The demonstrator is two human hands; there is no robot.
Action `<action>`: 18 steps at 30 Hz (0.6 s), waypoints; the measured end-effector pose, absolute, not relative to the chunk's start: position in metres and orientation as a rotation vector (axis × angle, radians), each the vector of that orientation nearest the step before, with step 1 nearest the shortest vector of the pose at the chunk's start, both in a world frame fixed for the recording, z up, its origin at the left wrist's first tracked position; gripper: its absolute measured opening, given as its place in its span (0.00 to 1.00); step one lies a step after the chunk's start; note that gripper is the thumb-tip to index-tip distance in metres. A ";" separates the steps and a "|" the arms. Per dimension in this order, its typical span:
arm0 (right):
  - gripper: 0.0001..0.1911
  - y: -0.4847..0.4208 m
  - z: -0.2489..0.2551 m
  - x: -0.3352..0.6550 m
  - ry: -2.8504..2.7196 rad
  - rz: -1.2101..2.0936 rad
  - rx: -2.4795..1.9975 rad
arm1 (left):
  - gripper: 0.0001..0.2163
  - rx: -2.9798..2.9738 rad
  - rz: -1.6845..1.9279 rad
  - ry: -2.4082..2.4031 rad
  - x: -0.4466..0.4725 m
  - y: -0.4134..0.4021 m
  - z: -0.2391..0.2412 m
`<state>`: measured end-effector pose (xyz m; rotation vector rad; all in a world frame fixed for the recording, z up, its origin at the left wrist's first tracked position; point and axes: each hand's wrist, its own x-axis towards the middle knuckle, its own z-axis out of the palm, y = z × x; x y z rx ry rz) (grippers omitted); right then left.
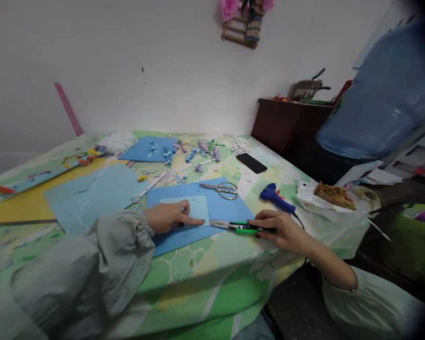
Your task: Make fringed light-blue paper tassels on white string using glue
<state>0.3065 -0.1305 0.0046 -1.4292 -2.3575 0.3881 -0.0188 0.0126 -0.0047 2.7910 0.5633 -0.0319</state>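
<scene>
My left hand [173, 216] rests on a small pale blue sheet [198, 204], its index finger stretched out and pressing near the lower right corner. Under that sheet lies a larger mid-blue foam sheet [233, 208]. My right hand [279, 229] grips a green and black utility knife [246, 227]. The knife's blade points left, its tip at the pale sheet's lower right corner. Gold-handled scissors [221, 189] lie slightly open on the blue sheet, just beyond the pale one. To the right of them is a blue glue gun [276, 198] with a cord.
A black phone [251, 163], colourful small foam pieces [201, 148] and another blue sheet [145, 147] are farther back. Light blue and yellow sheets [21, 203] spread out at left. Wrapped food [335, 196] sits at the right edge, near a large water bottle [378, 99].
</scene>
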 end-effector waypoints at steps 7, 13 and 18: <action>0.17 -0.127 0.003 0.309 -2.349 0.436 -1.425 | 0.25 2.790 -0.034 0.623 -0.017 0.011 -0.005; 0.17 -0.130 0.001 0.305 -2.332 0.407 -1.428 | 0.29 2.773 -0.165 0.530 -0.016 0.012 0.003; 0.17 -0.131 0.000 0.306 -2.331 0.399 -1.410 | 0.33 2.840 -0.236 0.568 -0.015 0.012 0.002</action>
